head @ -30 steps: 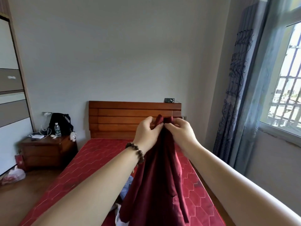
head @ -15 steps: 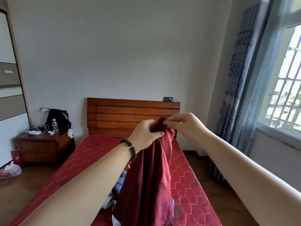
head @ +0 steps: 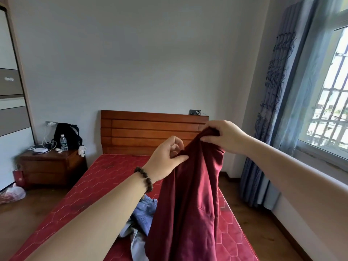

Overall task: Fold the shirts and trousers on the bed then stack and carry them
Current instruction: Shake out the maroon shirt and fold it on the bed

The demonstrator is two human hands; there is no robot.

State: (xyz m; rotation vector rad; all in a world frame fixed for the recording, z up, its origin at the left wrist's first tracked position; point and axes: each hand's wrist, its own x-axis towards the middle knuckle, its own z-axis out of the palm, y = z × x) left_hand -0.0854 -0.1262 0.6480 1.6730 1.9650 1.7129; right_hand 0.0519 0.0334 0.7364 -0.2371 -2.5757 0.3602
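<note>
Holding the maroon garment point(head: 190, 194) up above the bed point(head: 105, 178), left hand point(head: 165, 159) and right hand point(head: 224, 136) pinch its top edge; nothing looks folded yet, denim clothes point(head: 144, 213) still heaped near.

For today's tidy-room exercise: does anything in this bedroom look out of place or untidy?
Yes. Blue jeans and pale clothes lie crumpled in a heap on the bed, unfolded. A plastic bag sits loose on the floor by the nightstand.
</note>
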